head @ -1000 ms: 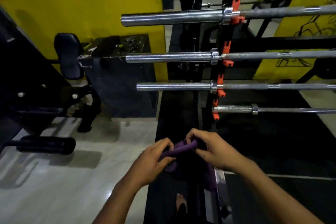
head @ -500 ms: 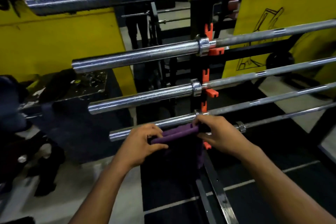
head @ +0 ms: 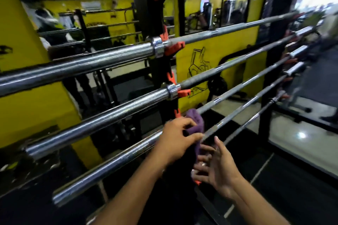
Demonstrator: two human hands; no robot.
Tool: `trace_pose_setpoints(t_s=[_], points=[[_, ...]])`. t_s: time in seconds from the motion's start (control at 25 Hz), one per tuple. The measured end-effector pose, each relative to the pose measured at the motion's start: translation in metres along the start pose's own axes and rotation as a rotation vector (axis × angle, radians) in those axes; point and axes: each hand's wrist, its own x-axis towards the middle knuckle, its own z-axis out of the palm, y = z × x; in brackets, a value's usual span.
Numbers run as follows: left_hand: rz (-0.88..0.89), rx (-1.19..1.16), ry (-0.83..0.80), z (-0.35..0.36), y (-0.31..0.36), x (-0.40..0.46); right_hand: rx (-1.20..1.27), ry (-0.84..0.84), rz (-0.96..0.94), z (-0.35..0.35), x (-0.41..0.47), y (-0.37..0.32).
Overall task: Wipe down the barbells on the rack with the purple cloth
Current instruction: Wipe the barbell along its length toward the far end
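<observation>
Several chrome barbells lie across a black rack (head: 157, 71) with orange hooks (head: 180, 46). My left hand (head: 175, 140) grips the purple cloth (head: 196, 122) against the lower barbell (head: 109, 162), close to the rack post. The cloth bunches above my fingers and hangs down behind them. My right hand (head: 217, 166) hovers just below and to the right of the cloth, fingers spread and relaxed, holding nothing. Two thicker barbell sleeves (head: 91, 120) run above the hands.
Yellow walls (head: 36, 100) stand behind the rack. A mirror shows gym machines further back. Thin bar shafts (head: 256, 78) stretch off to the right toward a second upright (head: 265, 115). Black matting (head: 274, 197) and pale tiles cover the floor below.
I have come closer to the rack and the view has tilted up. My right hand has let go of the cloth; my left hand now holds it alone against the bar.
</observation>
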Motion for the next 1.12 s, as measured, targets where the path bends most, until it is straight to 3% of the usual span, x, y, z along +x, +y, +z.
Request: trace_pose_setpoints(t_s=[0.04, 0.16, 0.4, 0.48, 0.56, 0.68, 0.96, 1.12], points=[[0.083, 0.003, -0.085, 0.016, 0.009, 0.005, 0.142, -0.007, 0.024, 0.002, -0.004, 0.000], [0.267, 0.058, -0.301, 0.047, 0.031, 0.021, 0.464, 0.055, -0.164, 0.006, -0.007, -0.022], [0.645, 0.199, -0.580, 0.015, 0.067, 0.103, 0.595, 0.109, -0.494, -0.009, 0.026, -0.094], [0.705, 0.390, -0.541, -0.022, 0.075, 0.155, 0.629, 0.134, -0.562, -0.009, 0.044, -0.122], [0.706, 0.561, -0.435, -0.067, 0.078, 0.210, 0.704, 0.166, -0.612, -0.009, 0.068, -0.146], [0.567, 0.708, -0.376, -0.117, 0.069, 0.287, 0.748, 0.165, -0.680, -0.001, 0.112, -0.186], [0.492, 0.903, -0.579, -0.098, 0.013, 0.381, 0.760, 0.094, -0.840, 0.003, 0.222, -0.300], [0.486, 0.769, -0.619, -0.102, -0.008, 0.398, 0.823, -0.049, -0.877, 0.007, 0.291, -0.365]])
